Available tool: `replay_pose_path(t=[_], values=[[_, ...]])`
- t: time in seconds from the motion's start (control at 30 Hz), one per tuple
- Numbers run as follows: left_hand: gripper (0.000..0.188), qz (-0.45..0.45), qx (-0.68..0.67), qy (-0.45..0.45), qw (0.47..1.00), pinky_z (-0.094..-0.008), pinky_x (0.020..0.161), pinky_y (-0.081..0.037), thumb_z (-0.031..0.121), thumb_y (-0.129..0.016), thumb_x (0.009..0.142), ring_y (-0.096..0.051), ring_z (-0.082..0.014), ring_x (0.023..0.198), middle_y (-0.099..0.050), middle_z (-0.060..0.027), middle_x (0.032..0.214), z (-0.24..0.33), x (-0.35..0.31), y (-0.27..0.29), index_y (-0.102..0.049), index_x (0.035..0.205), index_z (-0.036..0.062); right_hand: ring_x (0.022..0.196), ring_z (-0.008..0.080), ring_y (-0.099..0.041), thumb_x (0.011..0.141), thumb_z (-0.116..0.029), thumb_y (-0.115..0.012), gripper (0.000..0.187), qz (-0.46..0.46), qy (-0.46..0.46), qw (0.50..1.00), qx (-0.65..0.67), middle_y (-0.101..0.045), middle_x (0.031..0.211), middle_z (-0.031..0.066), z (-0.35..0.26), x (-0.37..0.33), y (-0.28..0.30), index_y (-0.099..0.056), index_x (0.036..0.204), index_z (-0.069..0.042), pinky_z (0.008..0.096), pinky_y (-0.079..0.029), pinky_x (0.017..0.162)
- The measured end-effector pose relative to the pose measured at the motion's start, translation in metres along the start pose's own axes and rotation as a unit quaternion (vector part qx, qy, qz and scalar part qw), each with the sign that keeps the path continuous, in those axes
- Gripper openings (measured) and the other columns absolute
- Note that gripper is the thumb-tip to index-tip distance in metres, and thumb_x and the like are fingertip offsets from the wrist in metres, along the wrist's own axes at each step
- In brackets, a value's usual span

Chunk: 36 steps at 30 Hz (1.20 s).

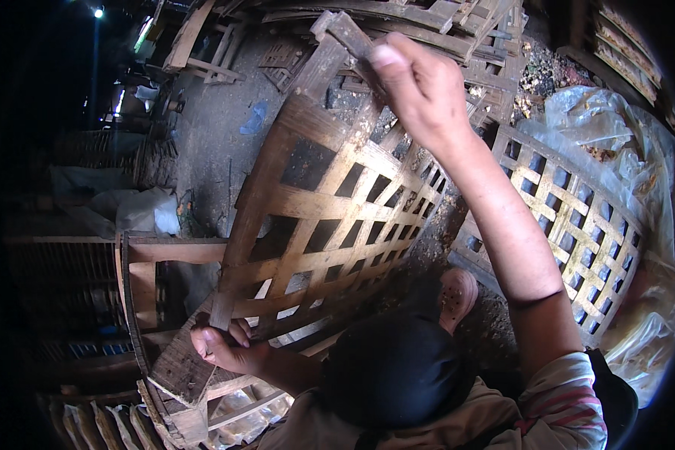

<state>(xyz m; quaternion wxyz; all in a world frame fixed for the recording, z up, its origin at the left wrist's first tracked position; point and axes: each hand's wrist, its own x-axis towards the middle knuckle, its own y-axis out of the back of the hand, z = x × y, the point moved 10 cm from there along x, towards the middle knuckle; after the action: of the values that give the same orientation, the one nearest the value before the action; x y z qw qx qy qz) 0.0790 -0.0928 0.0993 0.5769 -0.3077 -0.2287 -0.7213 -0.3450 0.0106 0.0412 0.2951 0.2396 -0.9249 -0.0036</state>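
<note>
A wooden-framed panel of woven bamboo strips (330, 206) is held up tilted in front of me, its lattice full of square gaps. My right hand (420, 86) grips the frame's far upper corner, with the thumb along the wooden bar. Down at the near left corner, my left hand (225, 346) has its fingers wrapped round the end of the frame's side bar. That corner is right by a wooden stand (184, 367); whether it rests on it I cannot tell.
A second woven bamboo panel (570, 225) lies at the right beside crumpled clear plastic sheeting (604, 124). Stacked wooden frames (465, 34) lie at the far side. A pink clog (457, 296) shows on the floor. A blue scrap (254, 118) lies farther left. A dark rounded shape (394, 375) covers the lower middle.
</note>
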Motion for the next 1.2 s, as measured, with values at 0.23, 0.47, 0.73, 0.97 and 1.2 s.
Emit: replay_pose_path(t=[0.23, 0.47, 0.73, 0.97, 1.2], values=[[0.033, 0.024, 0.044, 0.009, 0.999, -0.022, 0.039, -0.023, 0.03, -0.061, 0.1, -0.031, -0.0046, 0.038, -0.045, 0.0006, 0.056, 0.001, 0.0, 0.0, -0.043, 0.08, 0.0111, 0.093, 0.0298, -0.071, 0.095, -0.037, -0.062, 0.05, 0.115, 0.083, 0.987, 0.071, -0.072, 0.093, 0.0151, -0.002, -0.009, 0.009, -0.055, 0.138, -0.012, 0.0389, -0.055, 0.083], [0.032, 0.03, 0.038, 0.01, 0.999, -0.0221, 0.039, -0.024, 0.031, -0.06, 0.101, -0.032, -0.005, 0.038, -0.047, -0.0005, 0.057, 0.001, -0.002, 0.0, -0.044, 0.081, 0.0097, 0.093, 0.0313, -0.07, 0.092, -0.042, -0.07, 0.043, 0.064, 0.029, 0.997, 0.022, -0.071, 0.095, 0.0151, -0.009, 0.001, -0.003, -0.066, 0.116, -0.007, 0.0421, -0.056, 0.081], [0.03, -0.006, 0.005, 0.011, 1.0, -0.0218, 0.039, -0.025, 0.029, -0.059, 0.1, -0.034, -0.0056, 0.039, -0.053, -0.0041, 0.062, -0.002, -0.002, 0.001, -0.045, 0.083, 0.009, 0.086, 0.0295, -0.068, 0.087, -0.02, -0.069, 0.028, 0.137, 0.054, 0.982, -0.12, -0.069, 0.089, 0.0132, -0.04, -0.008, 0.002, -0.065, 0.11, -0.003, 0.0432, -0.052, 0.083], [0.029, 0.017, 0.008, 0.013, 1.0, -0.0207, 0.039, -0.026, 0.029, -0.061, 0.099, -0.036, -0.0056, 0.04, -0.06, -0.009, 0.072, -0.002, -0.004, 0.004, -0.046, 0.085, 0.0092, 0.105, 0.0335, -0.065, 0.081, -0.001, -0.063, 0.042, 0.087, 0.009, 0.986, -0.144, -0.067, 0.106, 0.0192, -0.034, -0.014, -0.01, -0.057, 0.123, 0.002, 0.0479, -0.048, 0.094], [0.034, 0.025, 0.024, 0.015, 0.999, -0.023, 0.039, -0.026, 0.028, -0.057, 0.103, -0.034, -0.0083, 0.039, -0.037, -0.0019, 0.051, 0.002, -0.004, 0.0, -0.039, 0.079, 0.0114, 0.098, 0.0371, -0.07, 0.09, -0.002, -0.056, 0.039, -0.002, -0.104, 0.969, -0.223, -0.071, 0.102, 0.0261, 0.033, -0.049, 0.002, -0.06, 0.13, -0.002, 0.0495, -0.056, 0.086]])
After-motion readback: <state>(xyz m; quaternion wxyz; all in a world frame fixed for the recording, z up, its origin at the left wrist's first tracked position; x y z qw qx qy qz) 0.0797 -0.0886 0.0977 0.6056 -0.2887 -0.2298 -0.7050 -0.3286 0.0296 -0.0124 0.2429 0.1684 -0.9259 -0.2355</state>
